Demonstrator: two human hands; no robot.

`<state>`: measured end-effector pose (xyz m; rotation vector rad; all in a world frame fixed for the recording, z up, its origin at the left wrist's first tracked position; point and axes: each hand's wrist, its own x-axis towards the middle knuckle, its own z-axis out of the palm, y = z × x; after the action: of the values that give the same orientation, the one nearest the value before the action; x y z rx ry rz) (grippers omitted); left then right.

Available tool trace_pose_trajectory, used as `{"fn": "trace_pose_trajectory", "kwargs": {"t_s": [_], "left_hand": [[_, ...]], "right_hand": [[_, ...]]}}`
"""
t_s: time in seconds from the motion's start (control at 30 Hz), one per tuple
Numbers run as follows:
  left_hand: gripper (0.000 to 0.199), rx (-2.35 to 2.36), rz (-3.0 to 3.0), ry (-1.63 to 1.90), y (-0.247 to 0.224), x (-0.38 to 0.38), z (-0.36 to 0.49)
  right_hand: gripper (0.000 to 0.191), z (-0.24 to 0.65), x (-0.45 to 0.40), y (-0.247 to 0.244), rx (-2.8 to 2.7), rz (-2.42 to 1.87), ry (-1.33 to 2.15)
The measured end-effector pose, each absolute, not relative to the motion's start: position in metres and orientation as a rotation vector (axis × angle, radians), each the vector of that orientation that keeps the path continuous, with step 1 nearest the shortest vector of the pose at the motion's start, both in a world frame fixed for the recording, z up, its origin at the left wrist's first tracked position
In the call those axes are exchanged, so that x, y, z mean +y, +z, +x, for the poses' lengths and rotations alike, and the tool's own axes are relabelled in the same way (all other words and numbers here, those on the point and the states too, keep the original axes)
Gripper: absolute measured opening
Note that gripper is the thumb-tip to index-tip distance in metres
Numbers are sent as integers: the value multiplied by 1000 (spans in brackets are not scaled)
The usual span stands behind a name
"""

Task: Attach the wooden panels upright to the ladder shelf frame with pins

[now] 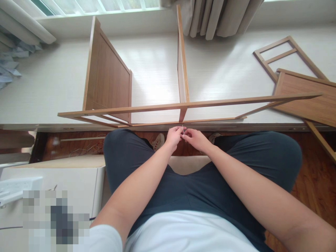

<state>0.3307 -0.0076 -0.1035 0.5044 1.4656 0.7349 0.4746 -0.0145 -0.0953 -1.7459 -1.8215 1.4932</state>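
My left hand [173, 137] and my right hand [193, 138] meet above my lap, close to the front edge of the white surface. Between their fingertips is a small, thin, light metallic piece [183, 131], pinched from both sides; its exact kind is too small to tell. Just beyond the hands stands a wooden frame [154, 107] with a long front rail. A wooden side panel [110, 70] rises at its left part, and a narrower upright board [181, 66] meets the rail near the middle.
On the right of the white surface [223, 70] lie a loose wooden frame [282, 55] and a wooden panel [307, 92], overlapping. A white cabinet [78, 178] stands at lower left with items on top. Curtains [210, 17] hang at the back.
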Motion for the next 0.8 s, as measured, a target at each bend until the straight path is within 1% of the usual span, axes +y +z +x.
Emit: {"fn": "trace_pose_trajectory", "kwargs": {"t_s": [0.47,0.67,0.8], "left_hand": [[20,1470,506,736,-104,-6,331],[16,1464,500,745,-106,-6,331],[18,1466,495,740,-107,-5,332]], "right_hand": [[21,473,-15,-92,-1814,-1757,1498],[23,473,-14,-93,-1818,-1754,1495],[22,472,-14,-93,-1805,-1757,1503]]}}
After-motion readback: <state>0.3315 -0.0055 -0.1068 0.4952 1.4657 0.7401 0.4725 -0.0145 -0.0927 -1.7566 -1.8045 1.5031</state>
